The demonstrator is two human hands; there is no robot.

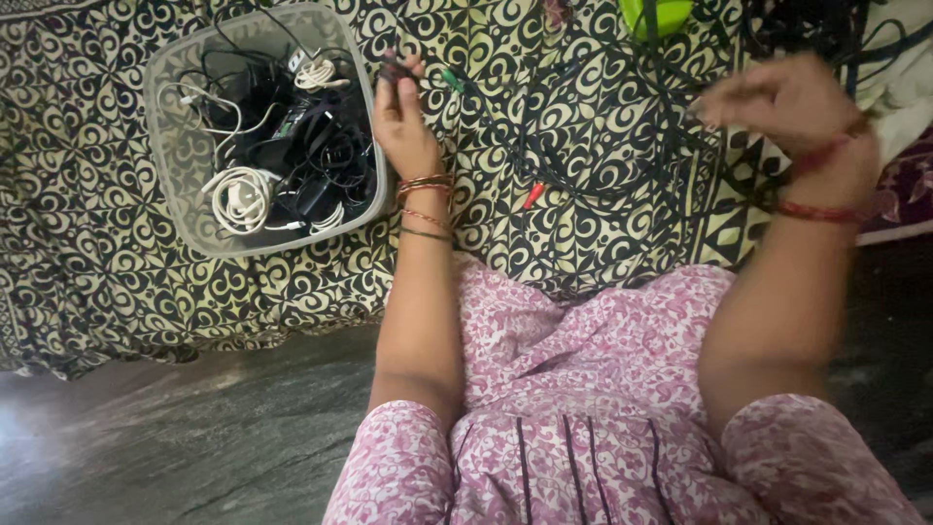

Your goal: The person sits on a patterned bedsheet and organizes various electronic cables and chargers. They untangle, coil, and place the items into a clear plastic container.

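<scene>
My left hand (403,112) is raised next to the right rim of a clear plastic tub (180,185), and its fingertips pinch the dark end of a black cable (394,66). More black cables (603,146) lie spread over the patterned black-and-cream cloth (97,282); one ends in a green plug (452,80) and one in a red plug (533,194). My right hand (777,97) hovers blurred above the cable tangle at the upper right, fingers curled. Whether a cable runs through it is unclear. The tub holds several coiled white and black cables and chargers.
A bright green object (656,15) sits at the top edge. White cloth (909,78) and maroon fabric (904,194) lie at the far right. Dark stone floor (194,437) stretches along the near side, left of my pink-patterned lap.
</scene>
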